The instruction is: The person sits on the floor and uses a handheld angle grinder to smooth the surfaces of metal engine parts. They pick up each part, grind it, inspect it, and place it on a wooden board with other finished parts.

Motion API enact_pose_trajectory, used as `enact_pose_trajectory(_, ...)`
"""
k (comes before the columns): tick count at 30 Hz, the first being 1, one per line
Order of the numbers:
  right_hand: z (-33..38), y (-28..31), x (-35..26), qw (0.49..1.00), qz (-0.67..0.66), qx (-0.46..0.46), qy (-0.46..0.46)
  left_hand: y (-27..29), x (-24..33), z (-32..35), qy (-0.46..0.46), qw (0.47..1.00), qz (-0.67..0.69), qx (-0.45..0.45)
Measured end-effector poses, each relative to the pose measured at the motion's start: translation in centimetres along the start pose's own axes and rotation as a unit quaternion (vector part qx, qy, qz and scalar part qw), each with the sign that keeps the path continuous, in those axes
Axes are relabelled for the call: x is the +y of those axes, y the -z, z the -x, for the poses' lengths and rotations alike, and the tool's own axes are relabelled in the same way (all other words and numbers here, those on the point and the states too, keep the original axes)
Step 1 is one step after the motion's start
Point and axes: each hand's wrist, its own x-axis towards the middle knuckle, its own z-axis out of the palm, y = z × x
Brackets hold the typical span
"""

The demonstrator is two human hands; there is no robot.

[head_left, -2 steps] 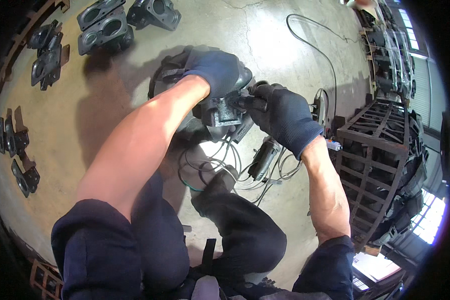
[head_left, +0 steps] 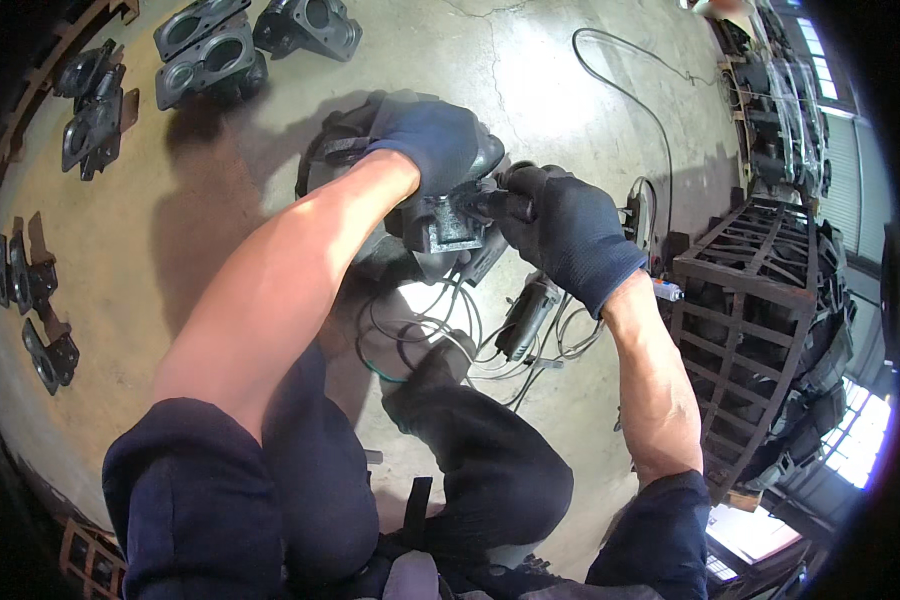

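A dark metal casting with a squared, open-edged block on its near side stands in front of me, above the floor. My left hand, in a dark blue glove, lies over the top of the casting with its fingers curled round it, their tips hidden. At the casting's right side is my right hand, gloved too. Its fingers are closed round something short and dark that touches or nearly touches the block; its kind does not show. Below them a corded power tool lies near coiled cables.
Several dark flanged castings sit on the floor at the far left, with smaller brackets at the left rim. A black cable curves across the floor. At right stands a rusty metal cage with dark parts behind it. My knees are close below.
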Motion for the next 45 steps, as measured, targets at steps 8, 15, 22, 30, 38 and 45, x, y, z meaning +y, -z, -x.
enact_pose_trajectory(8, -0.7, -1.6, 0.1, 0.994, 0.085, 0.031, 0.061, 1.1, 0.8, 0.6, -0.033, 0.999, -0.032, -0.010)
enact_pose_trajectory(15, -0.2, -2.8, 0.2, 0.995, 0.064, 0.055, 0.047, 0.6, 0.8, 0.2, -0.012, 1.000, 0.002, -0.015)
enact_pose_trajectory(22, -1.4, -3.7, -0.2, 0.999, 0.035, 0.018, -0.025, 2.6, 1.5, 1.1, -0.046, 0.996, -0.059, -0.054)
enact_pose_trajectory(30, -0.9, -3.5, 0.0, 0.999, 0.020, 0.031, -0.028, 0.5, 0.5, -0.2, 0.007, 1.000, 0.023, -0.014)
enact_pose_trajectory(38, -0.8, -1.5, 0.4, 0.999, 0.012, 0.035, 0.029, 0.1, 0.3, -0.6, 0.014, 0.999, -0.038, -0.017)
enact_pose_trajectory(45, -1.1, -3.7, 0.5, 0.998, -0.008, 0.067, 0.018, 0.9, 0.8, 0.2, 0.002, 1.000, -0.013, -0.011)
